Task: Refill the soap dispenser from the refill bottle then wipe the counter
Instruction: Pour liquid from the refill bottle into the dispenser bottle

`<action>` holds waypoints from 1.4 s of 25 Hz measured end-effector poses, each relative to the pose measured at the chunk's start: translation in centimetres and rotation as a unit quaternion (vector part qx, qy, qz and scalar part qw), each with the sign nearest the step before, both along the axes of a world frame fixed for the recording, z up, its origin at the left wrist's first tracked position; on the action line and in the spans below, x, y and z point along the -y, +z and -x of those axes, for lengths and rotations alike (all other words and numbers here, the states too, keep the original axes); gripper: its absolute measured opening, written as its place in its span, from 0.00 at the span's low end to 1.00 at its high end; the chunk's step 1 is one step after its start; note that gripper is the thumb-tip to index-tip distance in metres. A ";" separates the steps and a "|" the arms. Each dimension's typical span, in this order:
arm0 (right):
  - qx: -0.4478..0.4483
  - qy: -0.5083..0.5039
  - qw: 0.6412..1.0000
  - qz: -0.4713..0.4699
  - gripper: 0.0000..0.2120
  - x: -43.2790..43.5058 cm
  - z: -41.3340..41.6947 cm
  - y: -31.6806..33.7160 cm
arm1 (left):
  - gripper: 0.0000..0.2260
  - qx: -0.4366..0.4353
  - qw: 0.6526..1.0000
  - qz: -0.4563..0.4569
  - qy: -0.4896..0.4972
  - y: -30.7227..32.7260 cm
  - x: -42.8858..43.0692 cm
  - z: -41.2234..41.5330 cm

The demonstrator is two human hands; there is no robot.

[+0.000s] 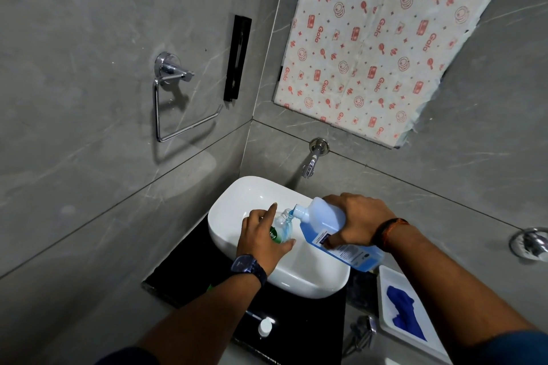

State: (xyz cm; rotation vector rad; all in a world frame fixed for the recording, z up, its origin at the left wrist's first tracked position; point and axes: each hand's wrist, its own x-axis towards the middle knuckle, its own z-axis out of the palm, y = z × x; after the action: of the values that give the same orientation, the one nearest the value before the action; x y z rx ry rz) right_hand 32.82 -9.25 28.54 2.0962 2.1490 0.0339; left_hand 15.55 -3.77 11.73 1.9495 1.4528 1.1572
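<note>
The dispenser (281, 230) is half hidden by the left hand (262, 238), fingers wrapped around it; the tilted bottle (326, 227) is gripped by the right hand (360, 221).

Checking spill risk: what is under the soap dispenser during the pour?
The soap dispenser, held by the left hand, hangs over the white basin. That hand covers its base, so whether it touches the basin cannot be seen.

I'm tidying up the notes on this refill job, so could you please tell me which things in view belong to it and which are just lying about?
Belongs to the job:
- soap dispenser, held by left hand
- refill bottle, tilted by right hand
- pump head
- blue cloth
- black counter

Just lying about:
- towel ring
- wall tap
- white tray
</note>
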 end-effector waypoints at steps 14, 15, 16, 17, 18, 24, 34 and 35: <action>-0.003 -0.005 1.000 0.002 0.44 0.2 0.1 -0.4 | 0.41 -0.018 1.000 0.011 -0.001 -0.1 0.2 0.2; -0.003 -0.005 1.000 0.003 0.44 0.2 0.1 -0.4 | 0.41 -0.019 1.000 0.012 -0.001 -0.1 0.2 0.2; -0.003 -0.005 1.000 0.003 0.44 0.2 0.1 -0.4 | 0.42 -0.021 1.000 0.012 0.000 -0.1 0.2 0.3; -0.003 -0.005 1.000 0.003 0.44 0.2 0.1 -0.4 | 0.42 -0.023 1.000 0.013 0.000 0.0 0.2 0.3; -0.002 -0.004 1.000 0.004 0.44 0.2 0.2 -0.4 | 0.42 -0.025 1.000 0.014 0.000 0.0 0.2 0.4; 0.002 -0.002 1.000 -0.003 0.44 0.3 0.3 -0.4 | 0.42 -0.023 1.000 0.011 -0.001 0.1 0.4 0.6; 0.002 -0.002 1.000 0.003 0.45 0.5 0.4 -0.5 | 0.41 -0.028 0.999 0.016 -0.004 0.4 0.8 0.9; 0.002 -0.002 1.000 0.003 0.45 0.5 0.4 -0.4 | 0.41 -0.029 0.999 0.017 -0.004 0.5 0.8 0.9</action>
State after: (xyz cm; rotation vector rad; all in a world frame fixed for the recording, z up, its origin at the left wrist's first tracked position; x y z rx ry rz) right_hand 32.41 -9.74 28.10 2.0954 2.1404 0.0322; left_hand 14.69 -4.60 12.23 1.9797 1.4830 1.0742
